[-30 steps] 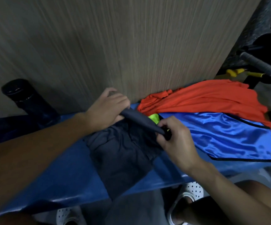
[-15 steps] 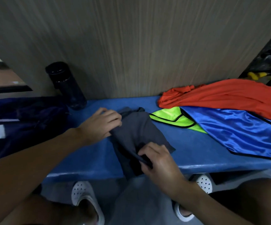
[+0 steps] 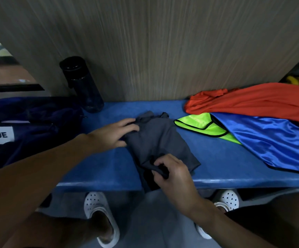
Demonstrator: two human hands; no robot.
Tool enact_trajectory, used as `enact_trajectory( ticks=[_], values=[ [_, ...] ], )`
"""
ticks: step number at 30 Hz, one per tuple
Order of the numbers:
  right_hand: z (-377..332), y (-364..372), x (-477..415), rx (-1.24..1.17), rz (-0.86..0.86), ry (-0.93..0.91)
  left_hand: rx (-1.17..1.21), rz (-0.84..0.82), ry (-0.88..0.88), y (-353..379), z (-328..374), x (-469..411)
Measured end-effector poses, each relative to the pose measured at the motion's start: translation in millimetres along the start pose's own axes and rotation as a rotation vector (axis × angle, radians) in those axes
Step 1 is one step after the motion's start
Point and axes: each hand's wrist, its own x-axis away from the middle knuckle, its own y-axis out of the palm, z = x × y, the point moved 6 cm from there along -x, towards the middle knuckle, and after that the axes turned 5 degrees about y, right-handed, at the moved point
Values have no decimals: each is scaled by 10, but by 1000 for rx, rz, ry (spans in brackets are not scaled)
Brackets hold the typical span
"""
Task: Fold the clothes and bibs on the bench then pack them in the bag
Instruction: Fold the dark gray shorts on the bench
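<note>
A dark grey garment (image 3: pixel 160 140) lies partly folded on the blue bench (image 3: pixel 100 165), its near end hanging over the front edge. My left hand (image 3: pixel 114 133) rests on its far left corner with fingers straight. My right hand (image 3: pixel 170 172) pinches the garment's near edge between curled fingers and thumb. To the right lie a neon yellow bib (image 3: pixel 204 126), a shiny blue bib (image 3: pixel 270 142) over it, and an orange garment (image 3: pixel 256 102) at the back. The dark blue bag (image 3: pixel 25 126) with a white label sits at the left end.
A black bottle (image 3: pixel 82 85) stands at the back of the bench by the bag. A wood-grain wall (image 3: pixel 154 42) rises right behind the bench. Below the bench edge are my white perforated shoes (image 3: pixel 98 208). Yellow-handled items (image 3: pixel 295 79) lie at the far right.
The grey garment has been brought down from a raised, stretched hold onto the bench and folded narrower. My left hand flattened on it and my right moved to its near edge. The view shifted left.
</note>
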Motion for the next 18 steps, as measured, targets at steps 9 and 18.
enact_trajectory(
  ticks=[9,18],
  values=[
    [45,263,86,114,-158,31,44,-186,-62,125,-138,23],
    [38,281,265,590,-212,0,-175,-65,-30,185,-14,90]
  ],
)
